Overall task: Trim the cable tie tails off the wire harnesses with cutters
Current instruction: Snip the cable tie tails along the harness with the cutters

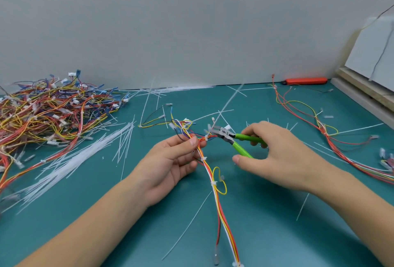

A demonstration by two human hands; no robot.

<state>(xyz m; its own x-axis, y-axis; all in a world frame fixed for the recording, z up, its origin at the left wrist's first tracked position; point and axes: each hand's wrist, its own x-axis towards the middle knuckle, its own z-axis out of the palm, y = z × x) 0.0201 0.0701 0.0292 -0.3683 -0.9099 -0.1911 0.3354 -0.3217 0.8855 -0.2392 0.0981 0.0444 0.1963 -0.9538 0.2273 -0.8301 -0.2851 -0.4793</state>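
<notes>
We pinch harness (210, 173) in left hand (170, 160), steadying tie for cut. Right hand (275, 151) grasps cutters (231, 137) right of harness; blades meet tie tail (226, 104). Finished pile (49, 113) far left of harness.

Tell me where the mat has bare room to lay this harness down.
Freest patch: the mat near the front edge, between the held harness and the right forearm, with one stray tail there. Another lies under the left forearm, front left. Crowded: far left, with the harness pile and cut tails; the right side holds another harness.
</notes>
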